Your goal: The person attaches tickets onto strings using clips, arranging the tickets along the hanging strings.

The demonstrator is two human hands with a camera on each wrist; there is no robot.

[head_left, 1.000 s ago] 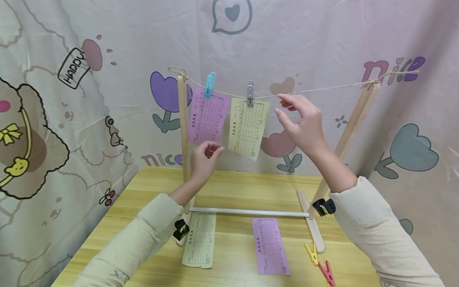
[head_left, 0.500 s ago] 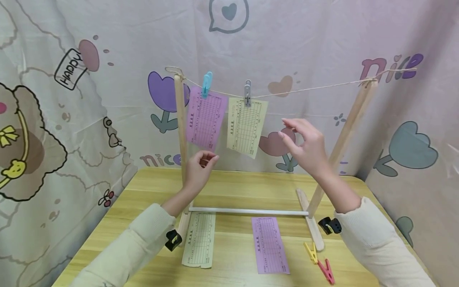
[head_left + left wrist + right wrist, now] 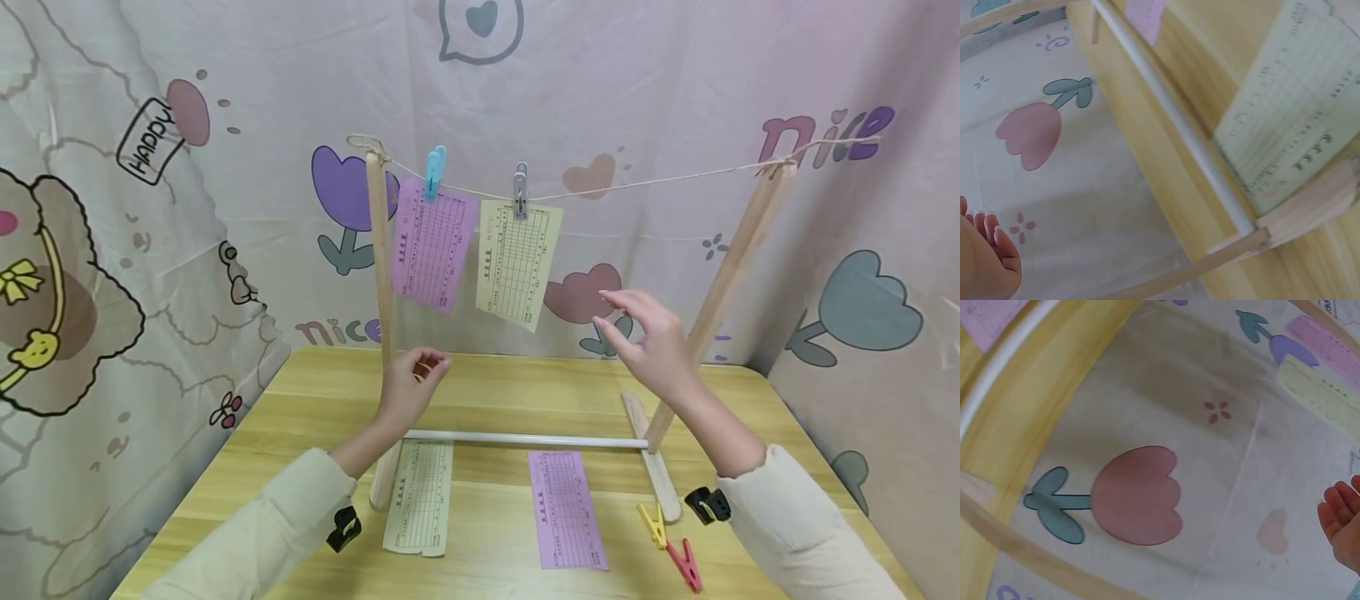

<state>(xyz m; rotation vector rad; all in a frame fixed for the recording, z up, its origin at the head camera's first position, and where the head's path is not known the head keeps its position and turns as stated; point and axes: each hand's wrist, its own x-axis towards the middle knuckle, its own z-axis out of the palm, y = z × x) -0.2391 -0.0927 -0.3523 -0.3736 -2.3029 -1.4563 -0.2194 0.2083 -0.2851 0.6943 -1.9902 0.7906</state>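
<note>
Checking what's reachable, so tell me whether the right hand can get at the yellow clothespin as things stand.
Probably yes: the right hand looks empty, and the yellow clothespin lies uncovered on the table, though the wooden foot and red clothespin sit close beside it.

Left hand (image 3: 409, 388) and right hand (image 3: 656, 343) now lower, both farther beneath the string (image 3: 637, 184).
</note>
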